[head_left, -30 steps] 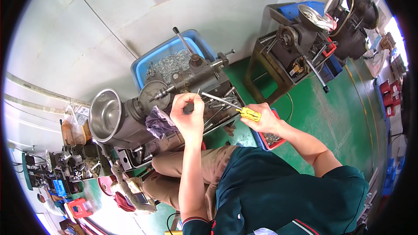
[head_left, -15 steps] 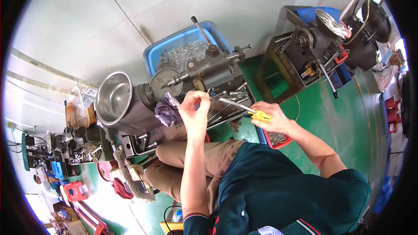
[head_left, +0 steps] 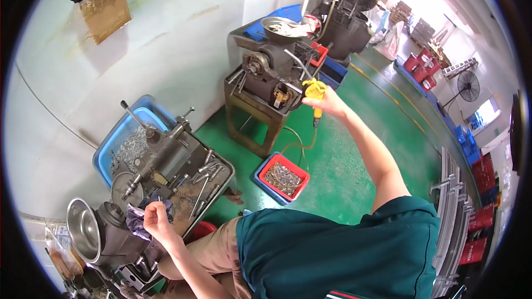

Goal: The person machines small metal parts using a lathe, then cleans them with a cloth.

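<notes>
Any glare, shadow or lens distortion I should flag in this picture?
Head view: glare washes out the far upper right; head view: the dark wall seam bends at left; head view: a soft shadow lies below the cardboard on the wall; head view: the yellow air blow gun in the right hand shows no heavy blur.

Right hand (head_left: 328, 102) swung outward; air gun (head_left: 315, 89) now far from left hand (head_left: 158, 221).

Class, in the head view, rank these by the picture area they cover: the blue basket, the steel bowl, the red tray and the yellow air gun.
1. Blue basket
2. Steel bowl and red tray: too alike to rank
3. Yellow air gun: long but slim
</notes>
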Tool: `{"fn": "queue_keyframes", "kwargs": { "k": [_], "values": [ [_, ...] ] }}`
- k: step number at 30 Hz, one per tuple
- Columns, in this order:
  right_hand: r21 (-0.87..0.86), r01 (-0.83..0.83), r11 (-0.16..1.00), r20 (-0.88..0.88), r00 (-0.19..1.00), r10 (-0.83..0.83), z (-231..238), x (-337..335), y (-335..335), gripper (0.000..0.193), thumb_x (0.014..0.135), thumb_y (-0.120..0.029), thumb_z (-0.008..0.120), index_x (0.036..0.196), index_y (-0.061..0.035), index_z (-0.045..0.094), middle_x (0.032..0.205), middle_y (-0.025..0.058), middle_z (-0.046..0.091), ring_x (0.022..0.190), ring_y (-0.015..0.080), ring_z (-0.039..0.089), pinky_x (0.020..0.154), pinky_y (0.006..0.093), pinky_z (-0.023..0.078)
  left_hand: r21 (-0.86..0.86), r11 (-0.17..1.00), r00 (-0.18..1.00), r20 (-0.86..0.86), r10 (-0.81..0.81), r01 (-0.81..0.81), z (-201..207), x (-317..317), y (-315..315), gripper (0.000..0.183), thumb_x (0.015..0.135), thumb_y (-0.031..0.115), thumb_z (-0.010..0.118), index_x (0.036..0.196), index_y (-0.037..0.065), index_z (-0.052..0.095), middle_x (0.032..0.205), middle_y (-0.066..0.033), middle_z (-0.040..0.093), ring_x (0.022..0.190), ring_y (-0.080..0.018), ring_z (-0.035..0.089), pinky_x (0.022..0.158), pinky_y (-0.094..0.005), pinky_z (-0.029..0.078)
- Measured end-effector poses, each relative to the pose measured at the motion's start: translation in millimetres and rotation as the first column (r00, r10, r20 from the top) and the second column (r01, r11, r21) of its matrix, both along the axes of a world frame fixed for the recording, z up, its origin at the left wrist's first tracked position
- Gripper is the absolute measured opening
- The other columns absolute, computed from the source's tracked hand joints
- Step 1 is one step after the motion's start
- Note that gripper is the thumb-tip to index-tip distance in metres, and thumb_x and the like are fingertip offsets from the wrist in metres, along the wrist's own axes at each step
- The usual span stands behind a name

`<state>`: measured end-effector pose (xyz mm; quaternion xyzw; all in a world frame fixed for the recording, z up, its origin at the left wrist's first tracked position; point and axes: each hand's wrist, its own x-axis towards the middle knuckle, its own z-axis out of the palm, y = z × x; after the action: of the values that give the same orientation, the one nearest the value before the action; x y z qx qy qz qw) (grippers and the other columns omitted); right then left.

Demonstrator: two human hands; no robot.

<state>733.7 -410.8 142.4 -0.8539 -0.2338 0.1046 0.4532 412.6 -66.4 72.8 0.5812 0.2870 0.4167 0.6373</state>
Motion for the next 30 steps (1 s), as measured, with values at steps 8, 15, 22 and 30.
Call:
{"fn": "queue_keyframes", "kwargs": {
  "k": [8, 15, 22, 30],
  "values": [
    [-0.107, 0.059, 0.993, -0.126, 0.989, -0.072, -22, 77, -69, 0.05, 0.052, -0.015, 0.079, 0.093, -0.0089, 0.05, 0.077, -0.0044, 0.05, 0.072, 0.0087, 0.045, 0.063, 0.0249, 0.04, 0.011, 1.0, 1.0, -0.022, -0.006, 0.006, -7, -7, -3, 0.003, 0.075, 0.004, 0.052, 0.074, 0.001, 0.054, 0.067, 0.0007, 0.05, 0.063, -0.0063, 0.044, 0.061, -0.0183, 0.034],
    [-0.239, 0.195, 0.951, -0.239, 0.938, -0.252, -68, 105, -87, 0.052, 0.053, -0.028, 0.078, 0.093, -0.0131, 0.048, 0.076, -0.0028, 0.051, 0.071, 0.012, 0.048, 0.057, 0.0288, 0.041, -0.054, 0.998, 0.995, -0.099, 0.03, -0.035, -6, -14, -9, 0.003, 0.073, 0.001, 0.051, 0.071, 0.001, 0.053, 0.068, 0.001, 0.05, 0.064, -0.0066, 0.043, 0.062, -0.0188, 0.034],
    [-0.02, 0.229, 0.973, -0.444, 0.87, -0.214, -105, 103, -85, 0.043, 0.061, -0.015, 0.072, 0.098, -0.0161, 0.05, 0.087, -0.0038, 0.054, 0.084, 0.0118, 0.049, 0.067, 0.0294, 0.04, -0.06, 0.998, 0.994, -0.104, 0.026, -0.033, -7, -18, -16, 0.002, 0.074, 0.003, 0.052, 0.073, 0.002, 0.053, 0.068, 0.0008, 0.05, 0.065, -0.0068, 0.043, 0.062, -0.0189, 0.033],
    [-0.018, 0.369, 0.929, -0.474, 0.815, -0.333, -91, 66, -65, 0.059, 0.059, -0.019, 0.073, 0.109, -0.0086, 0.044, 0.104, 0.0039, 0.051, 0.103, 0.0186, 0.043, 0.087, 0.0358, 0.032, -0.081, 0.996, 0.994, -0.104, 0.013, -0.022, -7, -9, -27, 0.003, 0.074, 0.002, 0.052, 0.072, 0.002, 0.054, 0.067, 0.0005, 0.05, 0.064, -0.007, 0.043, 0.061, -0.0192, 0.034]
  ]
}}
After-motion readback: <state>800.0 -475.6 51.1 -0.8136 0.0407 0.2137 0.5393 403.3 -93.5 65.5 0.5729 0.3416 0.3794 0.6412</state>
